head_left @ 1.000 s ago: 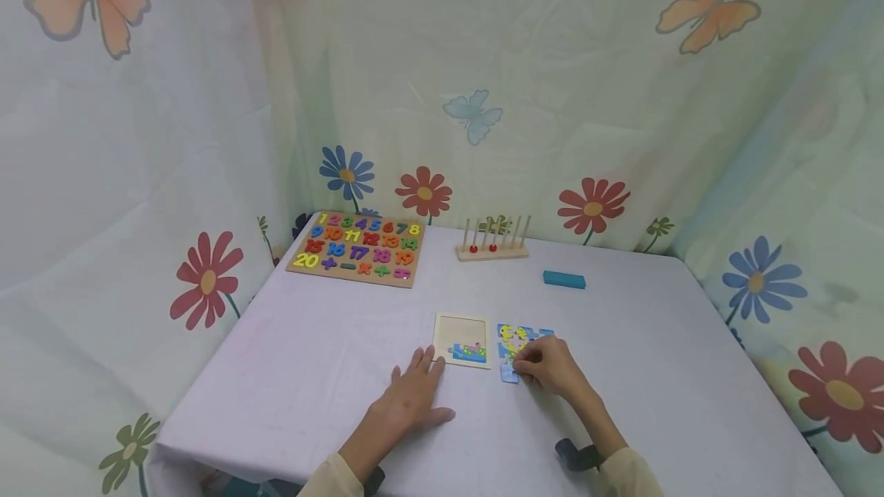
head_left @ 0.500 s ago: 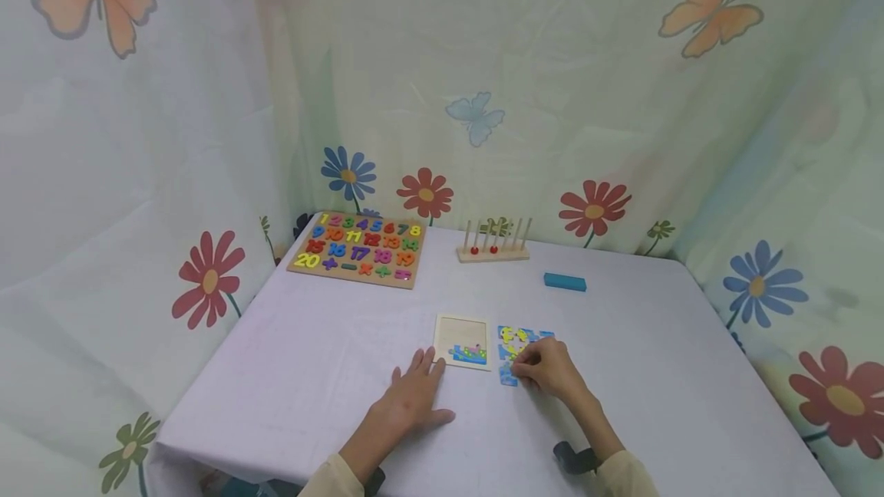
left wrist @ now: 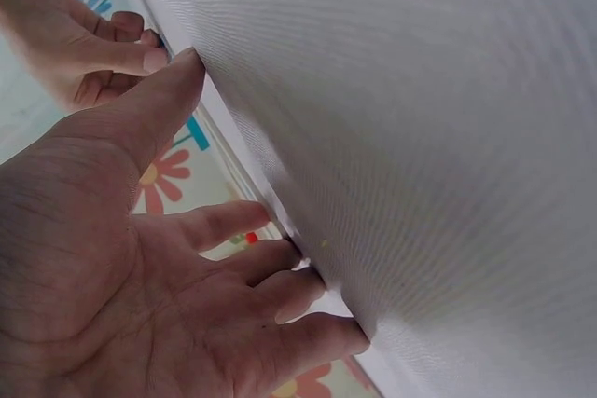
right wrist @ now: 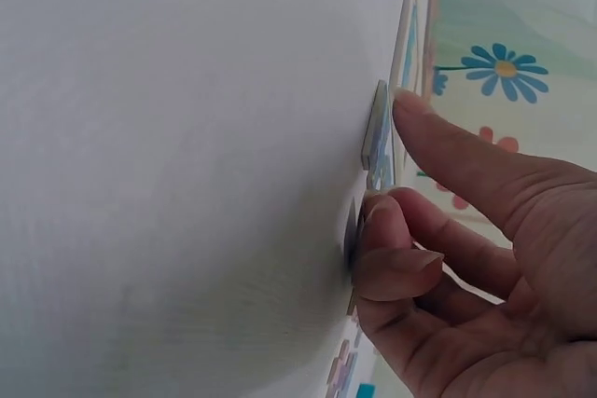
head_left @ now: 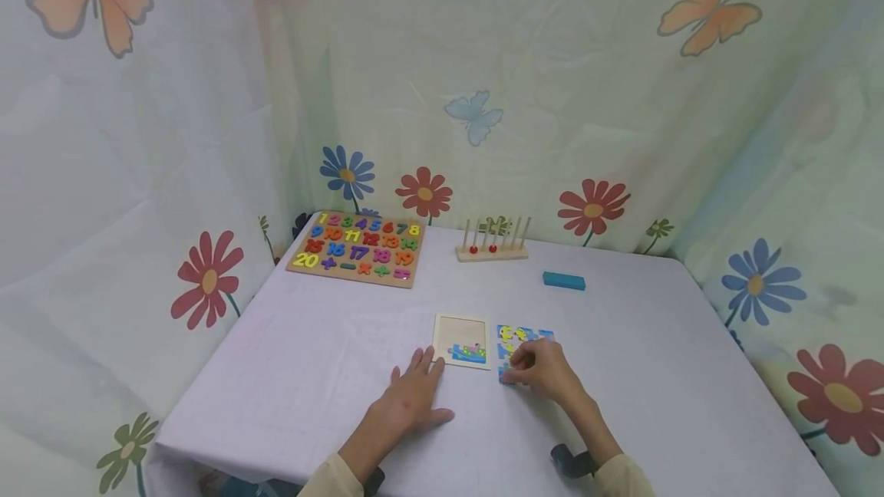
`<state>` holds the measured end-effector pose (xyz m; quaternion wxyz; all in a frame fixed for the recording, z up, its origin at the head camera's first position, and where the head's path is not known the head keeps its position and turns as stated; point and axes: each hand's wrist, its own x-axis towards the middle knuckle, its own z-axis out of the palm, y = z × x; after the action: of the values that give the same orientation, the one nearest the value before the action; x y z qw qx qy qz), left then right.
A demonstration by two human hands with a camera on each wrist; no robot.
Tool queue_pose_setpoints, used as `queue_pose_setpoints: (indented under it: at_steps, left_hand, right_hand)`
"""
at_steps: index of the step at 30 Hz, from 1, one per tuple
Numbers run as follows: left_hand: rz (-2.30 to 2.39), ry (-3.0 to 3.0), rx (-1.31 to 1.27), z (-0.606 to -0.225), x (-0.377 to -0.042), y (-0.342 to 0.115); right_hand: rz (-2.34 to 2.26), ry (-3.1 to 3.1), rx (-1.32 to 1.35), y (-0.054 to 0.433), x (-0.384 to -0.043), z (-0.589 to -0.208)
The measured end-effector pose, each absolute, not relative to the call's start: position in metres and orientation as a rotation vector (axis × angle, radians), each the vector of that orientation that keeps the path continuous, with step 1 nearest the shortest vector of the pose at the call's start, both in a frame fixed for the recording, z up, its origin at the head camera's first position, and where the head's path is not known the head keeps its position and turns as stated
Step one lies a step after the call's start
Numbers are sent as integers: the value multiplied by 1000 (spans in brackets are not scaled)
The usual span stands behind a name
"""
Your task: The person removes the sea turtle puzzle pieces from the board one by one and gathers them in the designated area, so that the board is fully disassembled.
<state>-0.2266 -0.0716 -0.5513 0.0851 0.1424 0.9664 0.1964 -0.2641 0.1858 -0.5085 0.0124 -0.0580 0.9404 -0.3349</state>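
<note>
My left hand (head_left: 409, 399) lies flat with spread fingers, its fingertips by the lower left corner of a shallow wooden puzzle tray (head_left: 452, 327). A joined strip of blue, green and pink jigsaw pieces (head_left: 470, 352) fills the tray's lower right. My right hand (head_left: 547, 370) is bent over loose blue and yellow jigsaw pieces (head_left: 506, 334) right of the tray. In the right wrist view, the thumb (right wrist: 415, 118) is beside one jigsaw piece (right wrist: 375, 132), and the curled fingers hold a dark-looking piece (right wrist: 352, 235) at their tips. The hand partly hides the pieces.
A wooden number board (head_left: 352, 277) with colourful numerals lies at the back left. Behind the tray stands a pegged wooden stand (head_left: 507, 254) with red beads. A teal block (head_left: 564, 281) lies at the back right. Flowered curtains (head_left: 387, 60) surround the white-covered table (head_left: 290, 374).
My right thumb has shifted left and toward me, over the lowest loose piece, and has parted from the index finger. My left hand and the tray have stayed put.
</note>
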Motion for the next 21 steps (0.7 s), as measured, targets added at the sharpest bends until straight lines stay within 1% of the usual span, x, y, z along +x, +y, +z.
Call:
queue_pose_setpoints:
  at_steps: [15,21]
  left_hand:
    - [612,2879,417,-550,-226,-72]
    - [583,2892,429,-548,-224,-72]
  right_hand:
    - [-963,2937,-217,189,-264,-509]
    - [-934,2972,-246,185,-267,-500]
